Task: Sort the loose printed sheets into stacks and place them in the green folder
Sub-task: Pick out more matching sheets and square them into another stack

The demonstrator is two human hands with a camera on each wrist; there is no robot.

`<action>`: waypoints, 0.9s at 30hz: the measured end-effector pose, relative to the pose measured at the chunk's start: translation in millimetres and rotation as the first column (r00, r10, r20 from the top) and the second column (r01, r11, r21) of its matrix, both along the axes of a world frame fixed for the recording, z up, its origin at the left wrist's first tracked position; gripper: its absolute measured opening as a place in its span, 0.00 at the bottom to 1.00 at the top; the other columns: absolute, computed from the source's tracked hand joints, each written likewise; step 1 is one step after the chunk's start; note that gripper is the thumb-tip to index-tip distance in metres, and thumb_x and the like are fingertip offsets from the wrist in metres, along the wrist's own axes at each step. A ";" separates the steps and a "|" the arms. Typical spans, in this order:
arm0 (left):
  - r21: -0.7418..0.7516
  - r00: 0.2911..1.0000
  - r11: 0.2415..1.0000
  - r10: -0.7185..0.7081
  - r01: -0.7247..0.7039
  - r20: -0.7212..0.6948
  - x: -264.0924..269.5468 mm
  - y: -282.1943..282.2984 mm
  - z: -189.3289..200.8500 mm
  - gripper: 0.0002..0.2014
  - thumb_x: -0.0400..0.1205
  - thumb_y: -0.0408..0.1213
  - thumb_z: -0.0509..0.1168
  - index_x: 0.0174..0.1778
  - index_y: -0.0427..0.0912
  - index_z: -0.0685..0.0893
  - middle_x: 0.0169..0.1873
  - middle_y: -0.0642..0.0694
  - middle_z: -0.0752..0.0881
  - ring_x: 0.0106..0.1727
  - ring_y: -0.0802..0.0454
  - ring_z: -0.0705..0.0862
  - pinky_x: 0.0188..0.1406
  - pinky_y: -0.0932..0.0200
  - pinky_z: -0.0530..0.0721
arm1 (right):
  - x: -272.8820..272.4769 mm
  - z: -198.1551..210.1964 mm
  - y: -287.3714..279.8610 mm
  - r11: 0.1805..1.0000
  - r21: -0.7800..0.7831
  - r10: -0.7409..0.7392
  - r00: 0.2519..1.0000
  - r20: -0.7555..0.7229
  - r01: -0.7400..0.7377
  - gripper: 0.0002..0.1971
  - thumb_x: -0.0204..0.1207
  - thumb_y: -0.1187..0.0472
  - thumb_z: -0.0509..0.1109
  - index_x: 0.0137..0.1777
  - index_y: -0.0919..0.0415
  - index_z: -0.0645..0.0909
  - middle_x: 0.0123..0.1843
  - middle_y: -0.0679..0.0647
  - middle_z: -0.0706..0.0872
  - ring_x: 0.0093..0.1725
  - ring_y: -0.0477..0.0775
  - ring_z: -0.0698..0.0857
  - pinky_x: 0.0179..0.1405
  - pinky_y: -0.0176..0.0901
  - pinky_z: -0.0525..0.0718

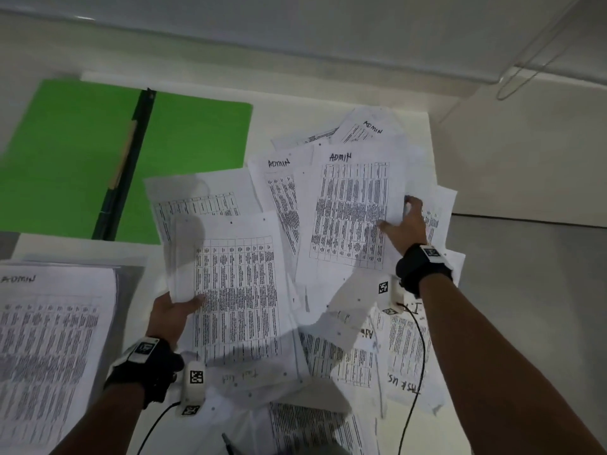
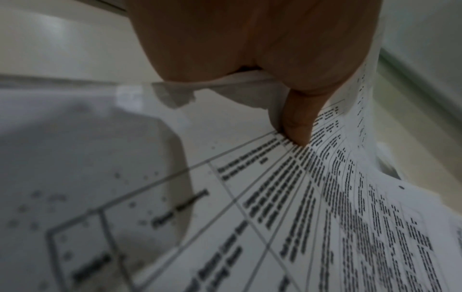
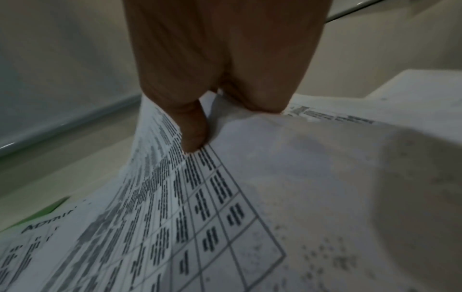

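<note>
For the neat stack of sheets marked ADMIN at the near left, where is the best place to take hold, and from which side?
Probably the right long edge of the ADMIN stack, approached from the right: that edge lies over bare table, so fingers can slide under while the thumb presses on top. The sheets are thin and flat, so a pinch grip over all layers keeps them aligned.

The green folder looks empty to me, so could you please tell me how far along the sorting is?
Done: one ADMIN stack beside the open folder, which holds no sheets. In hand: left hand holds a table sheet; right hand pinches an ADMIN sheet. Left: the pile.
</note>
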State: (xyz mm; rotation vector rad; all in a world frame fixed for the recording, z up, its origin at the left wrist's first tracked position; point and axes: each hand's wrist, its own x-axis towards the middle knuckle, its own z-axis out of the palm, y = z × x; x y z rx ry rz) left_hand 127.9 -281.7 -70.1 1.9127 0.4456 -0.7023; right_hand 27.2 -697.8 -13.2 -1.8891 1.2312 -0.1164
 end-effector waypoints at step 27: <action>-0.075 0.975 0.972 -0.224 0.222 -0.012 -52.2 48.4 19.8 0.09 0.77 0.32 0.73 0.52 0.36 0.85 0.46 0.37 0.87 0.51 0.43 0.85 0.57 0.52 0.78 | -99.3 140.6 41.0 0.945 0.306 0.003 0.939 0.344 -0.115 0.21 0.64 0.71 0.81 0.58 0.65 0.84 0.51 0.53 0.90 0.44 0.41 0.91 0.39 0.33 0.88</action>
